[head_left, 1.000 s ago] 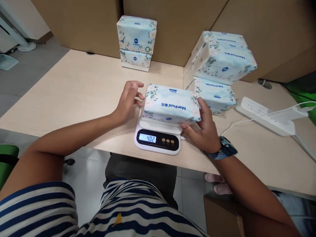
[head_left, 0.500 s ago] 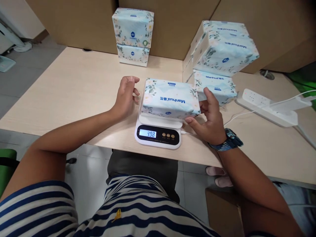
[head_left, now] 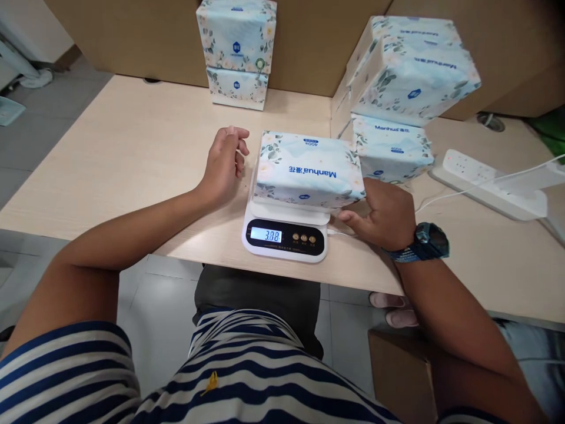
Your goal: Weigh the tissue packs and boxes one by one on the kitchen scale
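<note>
- The Manhua tissue pack (head_left: 309, 168) sits on top of the white digital scale (head_left: 286, 241), its printed name upside down to the wearer and its right end jutting past the scale's platform.
- The left hand (head_left: 223, 162) is just left of the scale, fingers loosely curled around nothing and apart from the pack.
- The right hand (head_left: 384, 209), wearing a watch (head_left: 432, 241), is at the right of the scale. Its thumb is off the pack; the other fingers are partly hidden by the pack's end, so I cannot tell whether they grasp or merely touch it.
- The scale's lit display (head_left: 265, 235) seems to read 3.88, though its digits are hard to make out. Fingers lifting or pressing the pack's end could falsify that number.
- The overhang on the scale's right could let the pack tilt, if the right hand pushed down there.
- A white cable (head_left: 342, 233) leaves the scale's right side and passes beneath or behind the right hand. A wrist catching it could twist the scale or pull the plug loose.
- The scale stands near the front edge of the table (head_left: 110, 171), so a hard tug toward the wearer could tip it over.
- Behind and right of the scale, a stack of tissue packs (head_left: 410, 88) has upper packs set unevenly over the lower one (head_left: 391, 147); a knock from the right hand's knuckles might topple them.
</note>
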The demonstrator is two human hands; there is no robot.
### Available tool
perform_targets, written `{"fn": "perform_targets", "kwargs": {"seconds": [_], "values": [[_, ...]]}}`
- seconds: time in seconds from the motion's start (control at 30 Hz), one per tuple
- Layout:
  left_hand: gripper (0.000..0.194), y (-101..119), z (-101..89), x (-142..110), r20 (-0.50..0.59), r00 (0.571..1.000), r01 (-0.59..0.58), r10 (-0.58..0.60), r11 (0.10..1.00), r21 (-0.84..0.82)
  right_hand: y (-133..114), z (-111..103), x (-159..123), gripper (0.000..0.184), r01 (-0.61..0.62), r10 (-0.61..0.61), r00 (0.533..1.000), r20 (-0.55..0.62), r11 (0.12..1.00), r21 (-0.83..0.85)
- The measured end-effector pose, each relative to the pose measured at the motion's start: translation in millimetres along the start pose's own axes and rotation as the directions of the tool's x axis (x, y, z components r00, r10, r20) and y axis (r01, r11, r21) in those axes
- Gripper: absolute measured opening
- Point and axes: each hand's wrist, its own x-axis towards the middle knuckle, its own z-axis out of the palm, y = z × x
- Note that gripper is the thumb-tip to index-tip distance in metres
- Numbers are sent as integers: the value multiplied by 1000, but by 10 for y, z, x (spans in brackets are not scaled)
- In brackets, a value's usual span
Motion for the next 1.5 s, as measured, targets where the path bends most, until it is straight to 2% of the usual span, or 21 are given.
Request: {"fn": "perform_targets", "kwargs": {"seconds": [0.23,0.4,0.53,0.7,0.93,1.03,1.1,1.17,1.33,1.5], "values": [[48,102,6,4,83,992,99,-95,994,-44,12,18,-18,79,-18,23,995,93,998,-63],[58,170,-13,44,127,965,235,-229,971,-41,-19,39,-18,82,-38,42,996,77,998,-47],[57,165,-29,86,135,954,283,-267,952,-116,-23,43,-18,84,-23,25,999,45,999,-31],[57,171,-30,87,116,948,311,-297,942,-124,-5,40,-23,82,15,-15,999,29,1000,-17],[53,67,-49,98,96,979,184,-180,982,-37,30,47,-34,87,-55,60,993,106,997,-47],[47,3,-40,78,111,994,15,-19,999,40,40,46,-31,87,-44,47,995,83,998,-45],[49,-21,-28,44,94,988,-136,125,983,121,39,41,-28,86,-29,32,998,59,999,-35],[54,-23,-17,5,76,977,-212,201,958,194,29,31,-23,86,-33,35,998,55,999,-28],[59,25,-2,-53,85,977,-208,193,951,229,-13,4,5,88,-76,75,993,87,997,4],[46,68,-4,-71,71,983,-181,169,954,239,-49,-18,35,87,-77,75,991,111,997,15]]}}
